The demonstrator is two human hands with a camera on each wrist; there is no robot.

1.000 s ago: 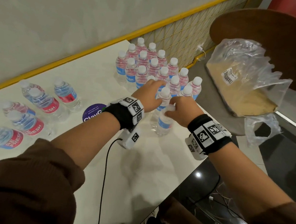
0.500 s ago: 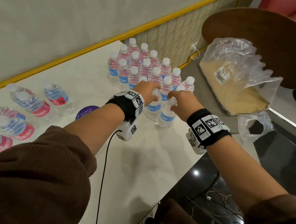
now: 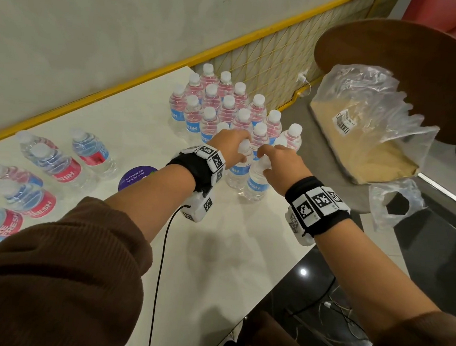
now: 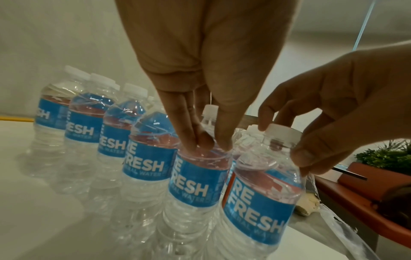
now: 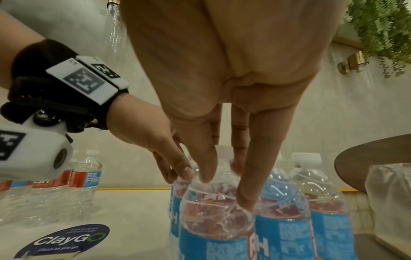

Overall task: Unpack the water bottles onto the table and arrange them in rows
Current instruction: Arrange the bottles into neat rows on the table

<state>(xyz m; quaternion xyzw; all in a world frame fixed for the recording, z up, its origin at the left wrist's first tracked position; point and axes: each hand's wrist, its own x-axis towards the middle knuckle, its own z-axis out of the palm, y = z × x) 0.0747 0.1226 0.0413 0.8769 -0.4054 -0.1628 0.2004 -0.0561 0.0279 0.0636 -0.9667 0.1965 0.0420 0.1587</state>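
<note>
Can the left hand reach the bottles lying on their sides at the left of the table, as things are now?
Probably yes, but not at once. The left hand grips an upright bottle by its neck, so it must let go first. Bare table lies between it and the lying bottles.

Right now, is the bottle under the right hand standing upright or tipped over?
Upright. The bottle stands on the table, cap up; the right hand grips its neck.

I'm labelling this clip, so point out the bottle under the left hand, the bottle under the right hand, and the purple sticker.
Left-hand bottle point(image 3: 238, 171): head view, on its blue label.
Right-hand bottle point(image 3: 257, 186): head view, on its blue label.
Purple sticker point(image 3: 133, 176): head view, on its printed face.
</note>
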